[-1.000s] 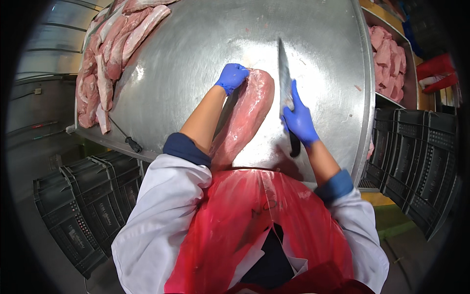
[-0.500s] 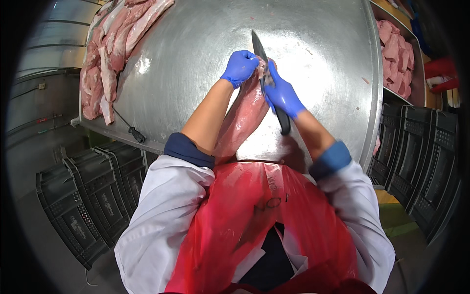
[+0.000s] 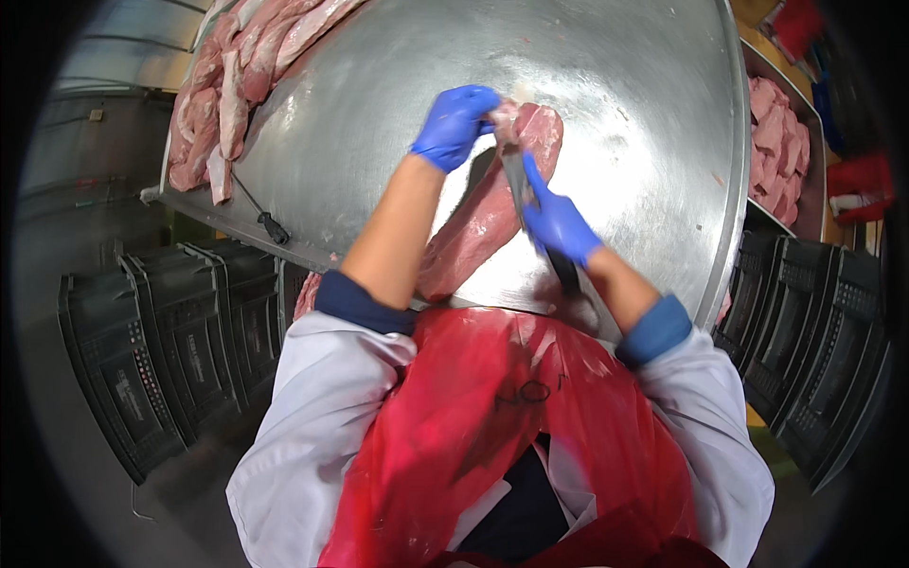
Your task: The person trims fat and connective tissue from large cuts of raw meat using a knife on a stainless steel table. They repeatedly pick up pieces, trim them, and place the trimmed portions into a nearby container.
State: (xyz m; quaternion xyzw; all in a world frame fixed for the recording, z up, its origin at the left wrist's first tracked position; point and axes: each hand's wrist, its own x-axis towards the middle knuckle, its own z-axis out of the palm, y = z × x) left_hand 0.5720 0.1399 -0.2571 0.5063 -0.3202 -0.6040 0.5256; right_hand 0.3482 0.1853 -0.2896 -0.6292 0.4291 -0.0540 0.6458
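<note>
A long pale-pink piece of meat lies on the metal table, reaching from near my apron to the middle. At its far end, my left hand, in a blue glove, is closed on a small loose flap of meat lifted off the surface. My right hand, also gloved in blue, grips a knife with a dark handle. The blade lies along the right side of the piece, its tip close under the flap. Motion blurs the blade a little.
Several long strips of meat are heaped at the far left. A rod with a black handle lies by the left table edge. Cut meat chunks fill a metal tray at the right. Black crates stand at the left and more black crates at the right.
The knife has drawn back toward me, and its tip no longer reaches past the meat. The flap now stands lifted by my left hand, and the piece's rounded far end shows.
</note>
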